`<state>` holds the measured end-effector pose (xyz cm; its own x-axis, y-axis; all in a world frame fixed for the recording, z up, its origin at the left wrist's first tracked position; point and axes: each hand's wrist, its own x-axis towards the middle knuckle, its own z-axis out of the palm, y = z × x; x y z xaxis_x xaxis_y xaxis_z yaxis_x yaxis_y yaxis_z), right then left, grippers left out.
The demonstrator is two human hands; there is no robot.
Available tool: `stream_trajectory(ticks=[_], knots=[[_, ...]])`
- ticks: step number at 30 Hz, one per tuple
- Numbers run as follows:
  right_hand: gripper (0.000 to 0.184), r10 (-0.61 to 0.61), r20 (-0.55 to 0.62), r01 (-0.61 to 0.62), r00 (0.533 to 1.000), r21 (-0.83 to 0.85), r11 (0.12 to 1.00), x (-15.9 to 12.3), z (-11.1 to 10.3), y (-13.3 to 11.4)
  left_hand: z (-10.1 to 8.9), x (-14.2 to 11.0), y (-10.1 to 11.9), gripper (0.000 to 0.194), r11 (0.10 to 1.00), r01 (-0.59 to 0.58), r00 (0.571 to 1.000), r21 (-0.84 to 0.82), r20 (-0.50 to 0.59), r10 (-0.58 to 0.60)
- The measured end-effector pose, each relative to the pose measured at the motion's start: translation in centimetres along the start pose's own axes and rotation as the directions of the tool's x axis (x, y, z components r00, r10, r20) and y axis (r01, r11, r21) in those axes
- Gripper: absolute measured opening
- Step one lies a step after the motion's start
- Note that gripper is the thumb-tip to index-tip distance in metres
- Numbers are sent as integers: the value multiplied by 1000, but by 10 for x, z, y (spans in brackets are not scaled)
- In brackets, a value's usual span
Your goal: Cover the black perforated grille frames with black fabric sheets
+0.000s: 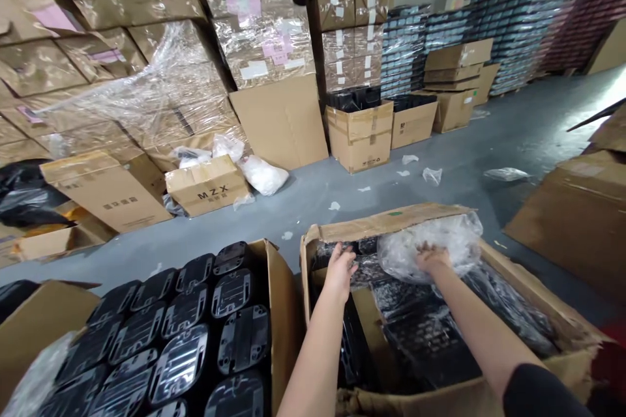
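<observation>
An open cardboard box stands in front of me, with black parts wrapped in clear film inside it. My right hand grips a crumpled clear plastic bag at the box's far side; its fingertips are partly hidden in the plastic. Over the box's left part is my left hand, fingers apart and holding nothing. Below it, an unwrapped black part lies along the left wall beside a strip of bare cardboard.
To the left, another open box holds rows of black plastic parts. Film-wrapped cartons are stacked along the back. An MZX carton and plastic scraps lie on the grey floor. At right stands a large carton.
</observation>
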<state>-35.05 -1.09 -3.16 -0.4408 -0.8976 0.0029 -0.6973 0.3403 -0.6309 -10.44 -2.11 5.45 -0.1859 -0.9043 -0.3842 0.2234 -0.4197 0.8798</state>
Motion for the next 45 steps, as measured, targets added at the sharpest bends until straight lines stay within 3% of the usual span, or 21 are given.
stream_trajectory(ticks=[3,7,11,15,19,24,27,29,30,32,34,36,38,42,45], knots=[[23,7,44,-10,999,67,998,9,-15,5,-4,5,-21,49,945,-14,1000,326,8,12],[21,-58,46,51,997,126,991,5,-53,15,2,-1,-74,24,846,14,999,532,36,-40],[31,-77,-2,76,997,163,984,-38,-72,25,20,-15,-132,25,750,37,998,661,8,-56],[29,-65,-29,71,997,395,916,-98,-59,42,32,-18,-153,19,672,-17,999,741,39,-18],[26,57,-48,-29,997,461,887,-129,-36,64,29,-18,-136,12,561,-90,993,823,120,-17],[34,-45,-1,42,999,415,909,-124,-26,62,18,-29,-87,12,423,-204,975,883,221,8],[43,7,44,-29,999,508,861,-120,-27,43,10,-39,-49,17,375,-373,927,849,333,169],[35,-1,156,-96,988,610,786,-122,-29,27,4,-45,-30,15,396,-473,876,787,371,309],[31,-26,218,-132,976,676,725,-124,-30,19,1,-48,-23,14,433,-485,865,760,342,368],[27,-63,299,-215,952,801,558,-128,-32,5,-4,-51,-16,23,532,-427,886,731,221,408],[25,-41,316,-273,948,871,408,-131,-32,-7,-10,-55,-15,33,601,-336,924,725,131,359],[25,14,319,-305,948,893,331,-134,-30,-15,-14,-58,-18,21,612,-292,944,735,119,307],[25,53,333,-334,941,894,298,-137,-27,-21,-17,-61,-21,13,557,-306,931,773,120,345],[27,126,312,-336,942,887,316,-145,-19,-24,-24,-65,-20,24,405,-328,875,854,113,471],[24,6,278,-259,960,886,384,-147,-21,-20,-29,-69,-10,19,433,-359,866,827,122,485]])
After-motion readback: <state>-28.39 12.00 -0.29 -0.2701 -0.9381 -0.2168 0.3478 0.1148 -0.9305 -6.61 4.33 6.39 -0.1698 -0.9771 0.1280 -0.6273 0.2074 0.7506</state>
